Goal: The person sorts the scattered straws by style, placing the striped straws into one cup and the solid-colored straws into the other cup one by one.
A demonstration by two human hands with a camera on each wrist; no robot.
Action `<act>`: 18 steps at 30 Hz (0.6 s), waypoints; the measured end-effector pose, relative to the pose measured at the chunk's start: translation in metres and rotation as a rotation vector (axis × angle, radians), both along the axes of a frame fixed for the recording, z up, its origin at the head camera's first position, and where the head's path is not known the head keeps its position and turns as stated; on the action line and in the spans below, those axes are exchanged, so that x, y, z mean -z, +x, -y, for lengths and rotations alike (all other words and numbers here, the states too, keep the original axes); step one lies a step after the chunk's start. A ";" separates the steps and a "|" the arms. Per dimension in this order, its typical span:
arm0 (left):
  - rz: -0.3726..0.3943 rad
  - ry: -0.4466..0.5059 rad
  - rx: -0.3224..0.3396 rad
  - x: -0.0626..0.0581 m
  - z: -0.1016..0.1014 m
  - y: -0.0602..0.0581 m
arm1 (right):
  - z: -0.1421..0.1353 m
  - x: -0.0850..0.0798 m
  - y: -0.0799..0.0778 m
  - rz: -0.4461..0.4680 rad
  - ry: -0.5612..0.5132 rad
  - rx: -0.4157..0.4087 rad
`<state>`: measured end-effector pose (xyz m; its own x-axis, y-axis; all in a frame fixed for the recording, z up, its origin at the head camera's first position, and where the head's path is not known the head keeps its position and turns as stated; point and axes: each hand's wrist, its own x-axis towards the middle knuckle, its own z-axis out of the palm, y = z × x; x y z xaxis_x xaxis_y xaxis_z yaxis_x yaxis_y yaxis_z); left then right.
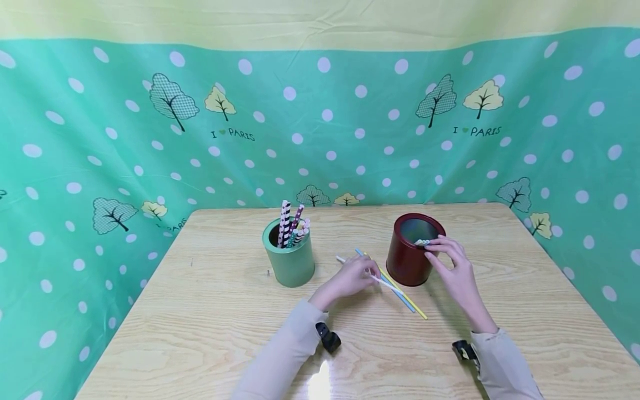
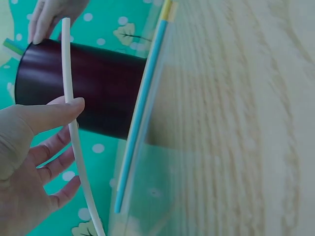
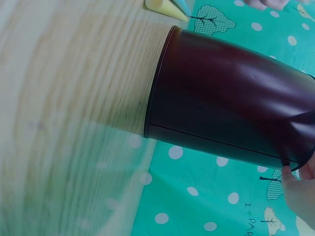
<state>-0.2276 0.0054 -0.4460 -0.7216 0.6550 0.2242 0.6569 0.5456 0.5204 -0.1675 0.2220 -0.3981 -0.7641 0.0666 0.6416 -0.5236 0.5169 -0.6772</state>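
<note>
My left hand (image 1: pixel 352 275) pinches a white straw (image 2: pixel 67 64) between thumb and fingers, above the table in front of the dark red can (image 1: pixel 406 266). The straw sticks out on both sides of the hand. Beneath it, a blue straw (image 1: pixel 407 304) and a yellow straw (image 1: pixel 421 313) lie side by side on the table. My right hand (image 1: pixel 457 272) grips the rim of the upright red can, thumb against the outer wall, fingers over the edge. Light-coloured straw ends (image 1: pixel 422 243) show at the can's mouth, next to the fingertips; their lower parts are hidden inside.
A green can (image 1: pixel 292 269) stands left of my left hand, holding several patterned straws (image 1: pixel 285 225) in black, white, purple and pink. The wood-grain table (image 1: pixel 200 311) ends at a green dotted cloth (image 1: pixel 330 128) hanging behind and at both sides.
</note>
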 end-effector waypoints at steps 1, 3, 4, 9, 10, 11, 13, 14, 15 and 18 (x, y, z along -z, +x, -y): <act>0.008 0.021 0.002 -0.001 0.001 0.000 | 0.000 0.000 0.000 -0.001 0.000 0.000; 0.029 0.068 0.009 -0.003 0.002 0.001 | 0.000 0.000 0.000 -0.002 -0.001 0.000; 0.042 0.090 0.012 -0.004 0.002 0.001 | 0.000 0.000 0.000 -0.002 0.000 0.000; 0.084 0.196 0.026 -0.008 0.003 0.002 | -0.002 0.005 -0.003 -0.005 -0.007 -0.005; 0.088 0.216 0.028 -0.009 0.003 0.002 | -0.003 0.005 -0.003 -0.005 -0.008 -0.006; 0.088 0.235 0.030 -0.009 0.003 0.002 | -0.003 0.005 -0.003 -0.005 -0.009 -0.006; 0.087 0.273 0.035 -0.011 0.004 0.003 | -0.003 0.005 -0.003 -0.004 -0.010 -0.006; 0.091 0.288 0.033 -0.012 0.004 0.003 | 0.000 0.001 -0.001 -0.001 -0.006 -0.002; 0.092 0.304 0.031 -0.013 0.004 0.003 | 0.000 0.001 0.000 0.000 -0.004 -0.001; 0.109 0.346 0.015 -0.017 0.004 0.004 | 0.000 0.000 0.000 -0.001 -0.002 0.000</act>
<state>-0.2235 0.0016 -0.4291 -0.7442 0.5647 0.3567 0.5940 0.3155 0.7400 -0.1675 0.2219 -0.3985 -0.7633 0.0678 0.6425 -0.5246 0.5153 -0.6777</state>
